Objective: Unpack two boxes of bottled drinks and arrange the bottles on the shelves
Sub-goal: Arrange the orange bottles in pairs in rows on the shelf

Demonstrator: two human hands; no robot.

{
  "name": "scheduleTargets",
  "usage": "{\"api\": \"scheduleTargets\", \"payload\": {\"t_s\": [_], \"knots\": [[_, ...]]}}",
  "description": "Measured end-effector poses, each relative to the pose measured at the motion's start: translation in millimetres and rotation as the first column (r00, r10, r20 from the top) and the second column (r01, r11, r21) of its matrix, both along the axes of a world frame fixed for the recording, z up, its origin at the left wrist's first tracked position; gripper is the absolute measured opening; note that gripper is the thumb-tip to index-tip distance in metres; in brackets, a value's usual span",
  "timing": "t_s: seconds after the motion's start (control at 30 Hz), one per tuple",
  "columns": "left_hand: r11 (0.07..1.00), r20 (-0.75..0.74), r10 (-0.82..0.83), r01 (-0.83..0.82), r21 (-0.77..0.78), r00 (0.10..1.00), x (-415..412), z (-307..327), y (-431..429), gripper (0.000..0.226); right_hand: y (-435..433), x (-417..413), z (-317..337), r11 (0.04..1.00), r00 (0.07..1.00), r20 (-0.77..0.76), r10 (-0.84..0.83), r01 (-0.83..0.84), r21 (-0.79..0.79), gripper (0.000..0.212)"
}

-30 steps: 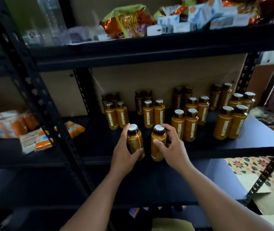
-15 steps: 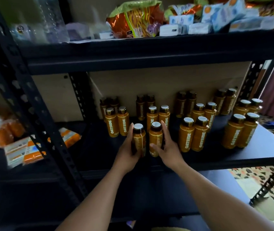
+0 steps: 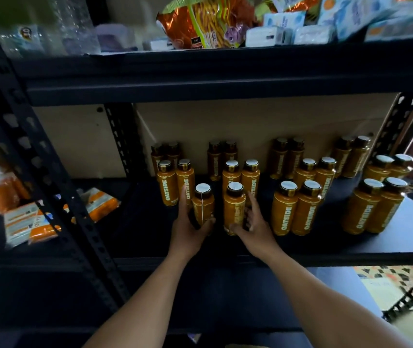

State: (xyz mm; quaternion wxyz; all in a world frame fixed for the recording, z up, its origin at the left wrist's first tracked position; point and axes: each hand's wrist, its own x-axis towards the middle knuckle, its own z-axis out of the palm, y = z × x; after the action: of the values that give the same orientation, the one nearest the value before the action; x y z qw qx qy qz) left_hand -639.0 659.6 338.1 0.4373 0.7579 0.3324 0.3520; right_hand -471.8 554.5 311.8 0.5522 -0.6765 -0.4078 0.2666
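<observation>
Site: middle shelf (image 3: 326, 257) of a dark metal rack, seen from above and in front.
Left hand (image 3: 188, 229): grips the left bottle (image 3: 202, 207) low on its body, thumb curled across the front, fingers (image 3: 183, 199) reaching up behind its left side.
Right hand (image 3: 254, 227): holds the right bottle (image 3: 234, 209) near the base, pinched between the thumb in front and the fingers (image 3: 252, 204) raised along its right side.
Held pair: both upright, white caps up, side by side with a narrow gap between them. Whether their bases rest on the shelf — cannot tell.
Position: toward the front of the middle shelf, just ahead of the second column of pairs from the left.
Other bottles (image 3: 284, 209): amber, labelled OATSIDE, standing in pairs. Front pairs stand only on the right half; the back row is close against a cardboard panel (image 3: 250, 121).
Upper shelf (image 3: 200, 71): orange-and-green snack bag (image 3: 205, 21) and small pale boxes (image 3: 283, 28) — somewhat blurred.
Left bay: orange-and-white packets (image 3: 37, 222) lying flat behind the rack's upright.
Floor (image 3: 389, 280): patterned, visible at lower right.
</observation>
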Motion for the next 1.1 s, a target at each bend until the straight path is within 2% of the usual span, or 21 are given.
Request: {"api": "scheduleTargets", "payload": {"t_s": [0.33,0.53,0.83,0.97,1.1], "knots": [[0.999,0.017,-0.041,0.041,-0.019,0.999,0,-12,4,0.100,4,3,-2,0.999,0.999,-0.004,0.042,-0.042,0.001,0.096],[0.999,-0.008,0.024,-0.024,0.041,1.000,3,-6,1,0.125,5,2,-3,0.999,0.999,0.007,0.036,-0.036,-0.010,0.095],[0.998,-0.063,-0.041,0.044,0.046,0.997,-1,-13,3,0.115,9,-2,-4,0.999,0.997,0.058,-0.043,0.044,-0.008,0.091],[0.997,-0.054,-0.049,0.053,0.059,0.997,-1,-11,1,0.116,10,-3,-4,0.994,0.986,0.123,-0.109,0.110,-0.003,0.104],[0.995,-0.064,-0.026,0.032,0.093,0.998,2,-10,0,0.119,3,-4,-4,0.997,0.996,0.076,-0.051,0.046,0.068,0.107]]}}
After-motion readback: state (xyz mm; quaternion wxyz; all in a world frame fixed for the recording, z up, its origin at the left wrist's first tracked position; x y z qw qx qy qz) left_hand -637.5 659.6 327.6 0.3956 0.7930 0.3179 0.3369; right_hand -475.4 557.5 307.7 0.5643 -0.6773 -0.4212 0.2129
